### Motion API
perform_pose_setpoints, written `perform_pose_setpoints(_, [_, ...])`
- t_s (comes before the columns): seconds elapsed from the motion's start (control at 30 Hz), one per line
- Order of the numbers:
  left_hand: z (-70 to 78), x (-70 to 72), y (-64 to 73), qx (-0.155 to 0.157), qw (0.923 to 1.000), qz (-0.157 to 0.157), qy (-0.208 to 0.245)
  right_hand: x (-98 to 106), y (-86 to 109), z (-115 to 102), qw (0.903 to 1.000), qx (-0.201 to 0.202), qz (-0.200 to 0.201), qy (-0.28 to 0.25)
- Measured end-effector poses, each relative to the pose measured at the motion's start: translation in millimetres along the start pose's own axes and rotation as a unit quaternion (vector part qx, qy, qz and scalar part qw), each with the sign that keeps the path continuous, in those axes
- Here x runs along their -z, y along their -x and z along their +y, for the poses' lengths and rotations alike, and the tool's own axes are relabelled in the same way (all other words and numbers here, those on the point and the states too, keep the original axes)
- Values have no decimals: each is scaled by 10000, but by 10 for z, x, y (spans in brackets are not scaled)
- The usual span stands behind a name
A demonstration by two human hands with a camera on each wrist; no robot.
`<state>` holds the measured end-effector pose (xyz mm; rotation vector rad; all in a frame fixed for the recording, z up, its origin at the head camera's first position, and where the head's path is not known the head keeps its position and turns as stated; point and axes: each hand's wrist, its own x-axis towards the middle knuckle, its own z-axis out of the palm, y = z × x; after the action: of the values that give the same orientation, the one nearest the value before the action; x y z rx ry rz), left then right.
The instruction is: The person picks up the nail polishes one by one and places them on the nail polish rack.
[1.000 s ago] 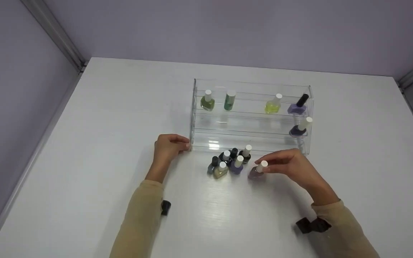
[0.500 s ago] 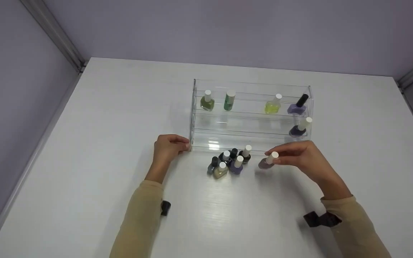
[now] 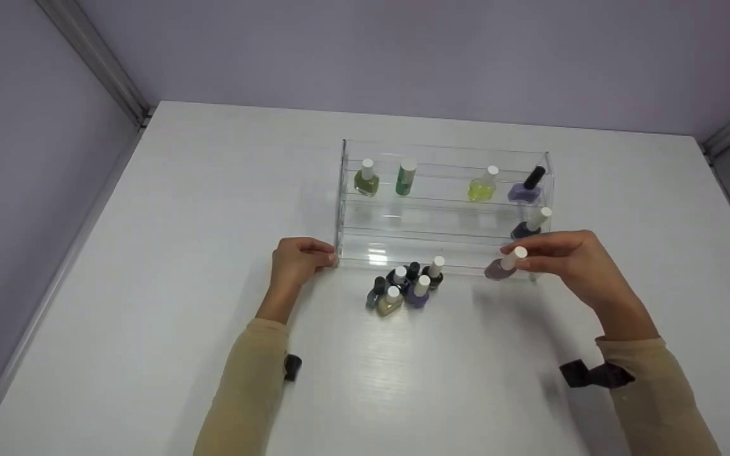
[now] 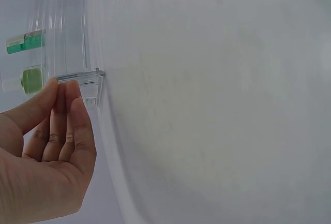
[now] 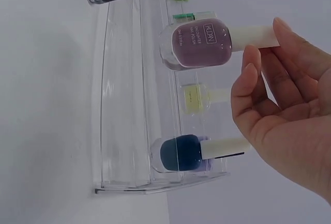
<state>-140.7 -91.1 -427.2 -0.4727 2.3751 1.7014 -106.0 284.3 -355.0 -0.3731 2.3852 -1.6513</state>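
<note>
"By the near right edge of the transparent rack (image 3: 428,256), the right hand (image 3: 583,266) holds the mauve bottle (image 3: 497,270). How's the grip?"

"Its fingers (image 5: 250,76) pinch the white cap (image 5: 252,38), leaving the glass body free. A sound place, I'd say: the bottle is probably light and stiff, and its smooth glass likely slippery."

"Fragile?"

"Probably; a knock against the rack's edge could chip it. Mind the dark bottle (image 3: 525,231) just to the far side, too."

"And the left hand (image 3: 298,259)?"

"Its fingers pinch the rack's near left corner, which should steady so light a stand."

"Room to move?"

"Over the bench (image 3: 631,253), right and near. Leftward, six huddled bottles (image 3: 414,294) stand by the rack's near edge."
</note>
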Motion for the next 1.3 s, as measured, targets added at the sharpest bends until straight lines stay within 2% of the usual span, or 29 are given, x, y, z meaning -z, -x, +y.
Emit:
perform_pose_setpoints(0.17, [1, 5, 1, -32, 10000, -4, -46, 94, 3, -3, 9998, 59, 33, -191])
perform_pose_setpoints(0.33, [2, 7, 5, -60, 9999, -3, -98, 164, 1, 22, 9998, 189, 57, -67])
perform_pose_setpoints(0.93, [-1, 5, 2, -90, 9999, 21, -96, 325, 6, 126, 9981, -148, 417, 435])
perform_pose_setpoints(1.07, [6, 8, 3, -97, 9999, 0, -86, 348, -3, 165, 9986, -118, 416, 299])
perform_pose_setpoints(1.3, [29, 11, 14, 19, 10000, -62, -16, 382, -20, 257, 9971, 55, 414, -639])
